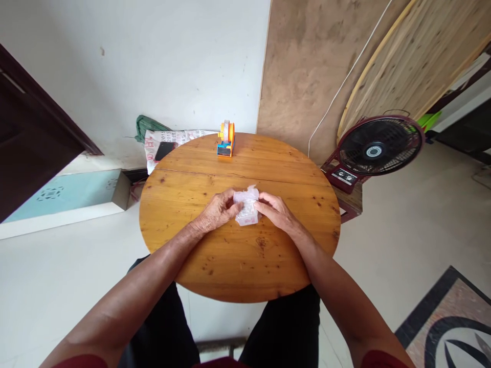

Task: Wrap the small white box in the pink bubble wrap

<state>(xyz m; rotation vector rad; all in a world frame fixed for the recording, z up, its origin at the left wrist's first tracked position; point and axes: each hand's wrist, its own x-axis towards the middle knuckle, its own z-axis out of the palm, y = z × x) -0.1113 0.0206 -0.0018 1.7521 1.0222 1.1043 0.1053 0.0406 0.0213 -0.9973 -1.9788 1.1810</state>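
Note:
Both my hands meet over the middle of a round wooden table (192,194). Between them is a small clear plastic packet (247,207) with something pale pink inside. My left hand (218,210) pinches the packet's left side with curled fingers. My right hand (276,210) grips its right side the same way. The packet rests on or just above the tabletop; its top is crumpled.
An orange and blue tape dispenser (226,139) stands at the table's far edge. A black phone (164,151) lies on printed sacks behind the table. A dark red floor fan (378,148) stands at the right. A patterned rug (452,327) covers the lower right floor.

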